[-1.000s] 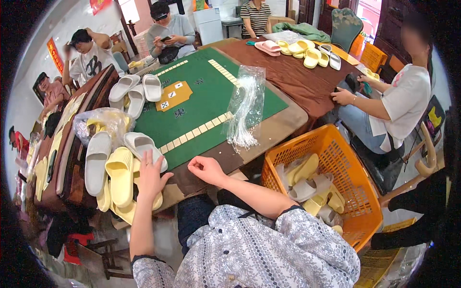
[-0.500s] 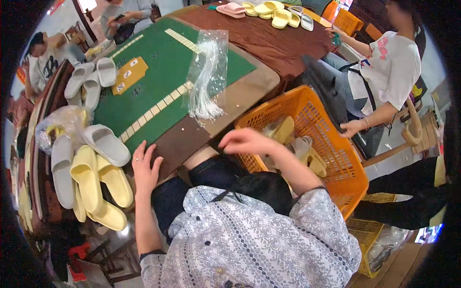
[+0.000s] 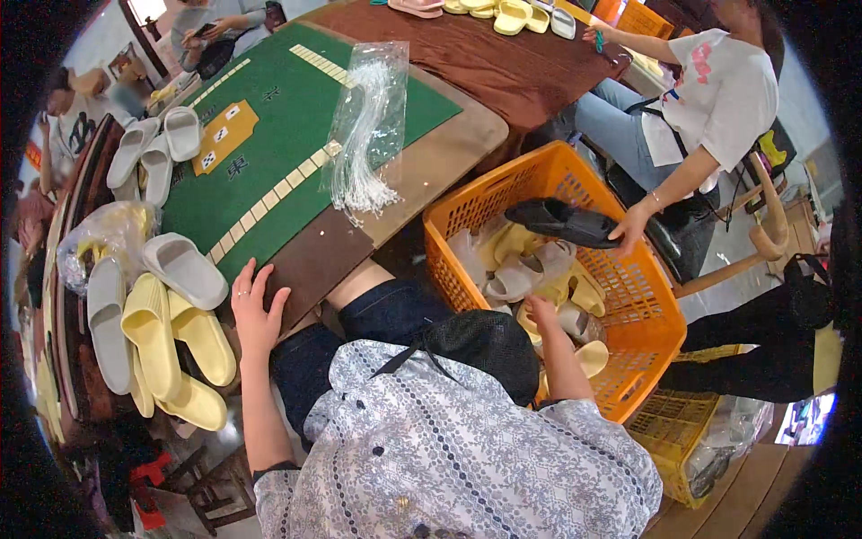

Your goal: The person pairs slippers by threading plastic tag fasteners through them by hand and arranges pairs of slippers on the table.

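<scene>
left hand (image 3: 257, 310) at table (image 3: 328, 260) edge, fingers spread, bare strip alongside, right hand (image 3: 542, 314) over orange basket (image 3: 645, 334), can't tell grip, slippers (image 3: 512, 280) nearby

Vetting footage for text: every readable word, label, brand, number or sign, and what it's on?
Green mat: black characters, partly legible; wording withheld.
Orange panel on it: dice pips, no wording.
Co-worker's white shirt: pink print, too small to read.
Left person's shirt: dark print, blurred.
No other readable text.
</scene>
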### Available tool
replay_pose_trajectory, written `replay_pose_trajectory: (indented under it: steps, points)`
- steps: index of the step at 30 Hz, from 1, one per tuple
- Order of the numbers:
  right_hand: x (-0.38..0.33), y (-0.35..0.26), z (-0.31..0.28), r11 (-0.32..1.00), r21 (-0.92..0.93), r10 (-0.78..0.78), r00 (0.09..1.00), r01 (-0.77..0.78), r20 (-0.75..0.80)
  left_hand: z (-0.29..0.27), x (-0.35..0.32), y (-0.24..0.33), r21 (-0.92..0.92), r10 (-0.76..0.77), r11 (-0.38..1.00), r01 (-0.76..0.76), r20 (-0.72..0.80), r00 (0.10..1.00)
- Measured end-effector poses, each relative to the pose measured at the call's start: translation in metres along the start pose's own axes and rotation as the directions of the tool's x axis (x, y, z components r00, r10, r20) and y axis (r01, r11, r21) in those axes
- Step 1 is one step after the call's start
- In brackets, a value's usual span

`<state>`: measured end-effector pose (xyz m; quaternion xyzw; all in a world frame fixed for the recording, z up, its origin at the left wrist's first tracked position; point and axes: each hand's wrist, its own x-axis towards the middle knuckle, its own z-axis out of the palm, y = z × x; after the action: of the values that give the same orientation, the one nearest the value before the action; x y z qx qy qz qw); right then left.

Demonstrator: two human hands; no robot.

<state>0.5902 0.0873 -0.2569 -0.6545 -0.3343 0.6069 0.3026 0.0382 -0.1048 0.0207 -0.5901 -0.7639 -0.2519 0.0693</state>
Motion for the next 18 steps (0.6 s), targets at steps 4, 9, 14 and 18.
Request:
replay_pose_trajectory:
  steps: [4,9,14,18]
  points:
    - [0.019,-0.010,0.033,0.699,-0.584,-0.631,0.740,0.413,-0.231,-0.003,-0.002,0.002,0.012,-0.021,1.000,0.021,0.012,1.000]
    - [0.054,-0.028,0.052,0.554,-0.779,-0.572,0.815,0.294,-0.099,-0.001,-0.002,0.002,-0.003,-0.017,1.000,0.017,0.001,1.000]
    - [0.055,-0.032,0.067,0.437,-0.897,-0.375,0.894,-0.061,-0.244,-0.003,-0.002,0.005,-0.002,-0.028,1.000,0.028,0.004,1.000]
    - [0.039,-0.042,0.043,0.767,-0.592,-0.425,0.888,0.248,-0.178,0.000,-0.005,-0.002,-0.030,-0.031,0.999,0.031,-0.023,0.999]
